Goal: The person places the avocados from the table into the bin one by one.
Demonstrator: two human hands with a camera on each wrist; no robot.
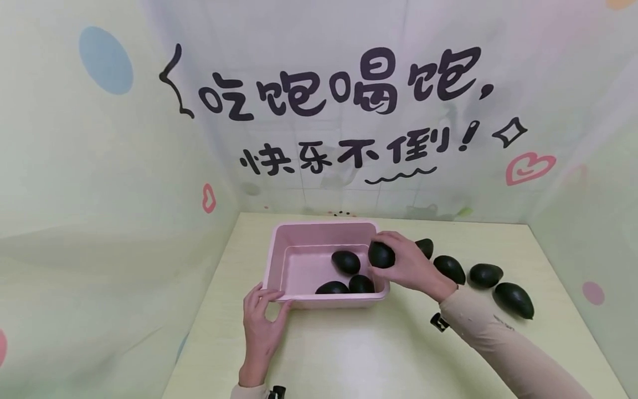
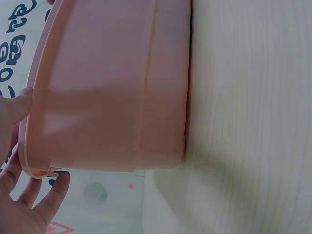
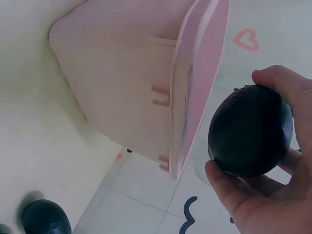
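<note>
A pink plastic bin [image 1: 319, 303] stands on the table with three dark avocados inside, one avocado [image 1: 346, 262] behind the other two. My left hand [image 1: 264, 318] holds the bin's front left corner, thumb and fingers about the rim. In the left wrist view that hand [image 2: 22, 170] touches the rim at the corner. My right hand [image 1: 406, 263] grips another dark avocado [image 1: 381, 255] over the bin's right rim. Thumb and fingertips clasp this avocado [image 3: 251, 131] in the right wrist view, just above the rim.
Several more avocados lie on the table to the bin's right, among them one [image 1: 449, 269] beside my right wrist and one [image 1: 514, 300] farthest right. A printed cloth [image 1: 319, 33] with dark lettering hangs behind the table.
</note>
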